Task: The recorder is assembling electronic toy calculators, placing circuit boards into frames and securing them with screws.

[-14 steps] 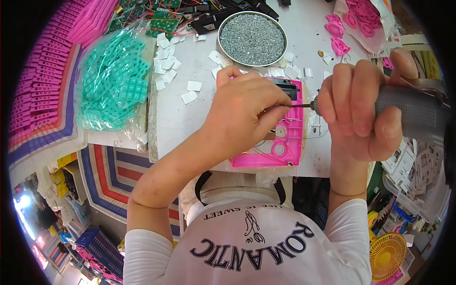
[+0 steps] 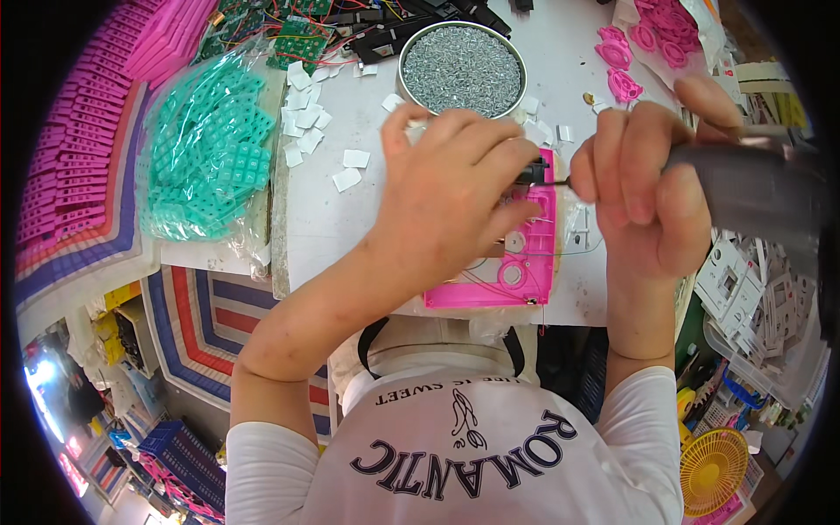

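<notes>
Right hand (image 2: 643,188) around a grey screwdriver (image 2: 757,188), left hand (image 2: 459,188) over a pink casing (image 2: 542,238)

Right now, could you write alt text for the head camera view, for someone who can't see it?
A person's right hand points a grey power screwdriver at an open pink plastic casing, the left hand over the casing. Beyond sits a round tin of small silvery screws; bagged teal keypads lie to the left.
</notes>
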Demonstrator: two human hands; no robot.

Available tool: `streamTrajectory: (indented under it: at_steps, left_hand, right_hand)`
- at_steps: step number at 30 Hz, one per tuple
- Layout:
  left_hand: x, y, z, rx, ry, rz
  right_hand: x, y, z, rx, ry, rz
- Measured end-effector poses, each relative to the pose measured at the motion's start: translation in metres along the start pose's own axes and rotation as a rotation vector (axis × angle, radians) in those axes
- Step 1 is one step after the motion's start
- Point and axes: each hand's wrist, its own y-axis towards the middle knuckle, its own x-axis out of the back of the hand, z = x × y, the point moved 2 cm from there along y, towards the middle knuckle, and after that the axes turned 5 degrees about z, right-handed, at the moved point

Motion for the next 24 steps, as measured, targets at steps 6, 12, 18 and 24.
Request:
streamTrajectory:
  at_steps: [6,12,18,24]
  left_hand:
    - [-0.009,-0.008,0.035,-0.125,0.077,0.29]
    - [-0.014,-0.011,0.034,-0.112,0.072,0.261]
    - [-0.014,-0.013,0.033,-0.096,0.062,0.254]
    - [-0.014,-0.007,0.034,-0.07,-0.021,0.329]
  right_hand:
    - [0.017,-0.001,-0.017,0.003,-0.074,-0.184]
    - [0.012,0.004,-0.031,-0.032,-0.147,-0.195]
    - [0.01,-0.005,-0.048,-0.068,-0.135,-0.238]
    - [0.015,0.002,-0.043,-0.22,-0.177,-0.026]
